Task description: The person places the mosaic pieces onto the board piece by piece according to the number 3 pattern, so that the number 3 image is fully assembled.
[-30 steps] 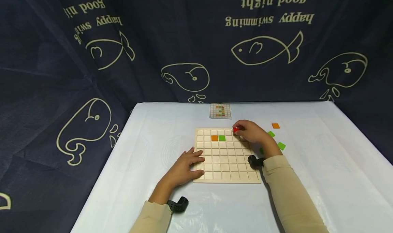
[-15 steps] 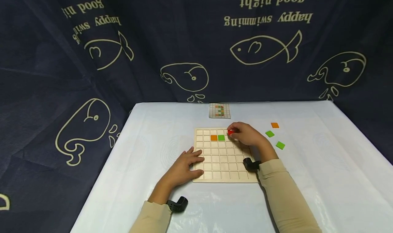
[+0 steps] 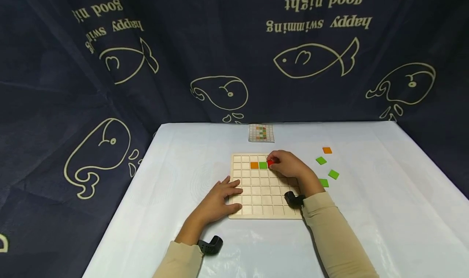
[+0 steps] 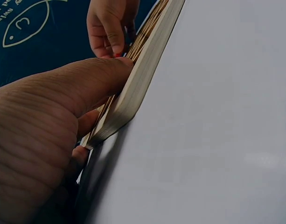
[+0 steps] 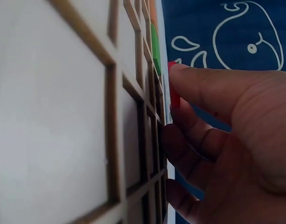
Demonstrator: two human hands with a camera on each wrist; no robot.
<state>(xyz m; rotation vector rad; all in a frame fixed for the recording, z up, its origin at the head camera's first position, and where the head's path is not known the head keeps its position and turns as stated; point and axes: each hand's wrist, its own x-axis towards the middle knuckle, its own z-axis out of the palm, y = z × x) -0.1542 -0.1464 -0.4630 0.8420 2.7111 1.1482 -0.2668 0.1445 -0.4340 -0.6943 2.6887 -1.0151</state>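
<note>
Right hand (image 3: 287,164) pinches red tile (image 3: 270,163), green tile (image 3: 263,165) just left of grip; likely placing. Next: seat in board (image 3: 257,199), release.

Two tiles (image 3: 263,165) in the board (image 3: 255,189), loose tiles (image 3: 333,174) to its right, card (image 3: 261,133) behind it
</note>
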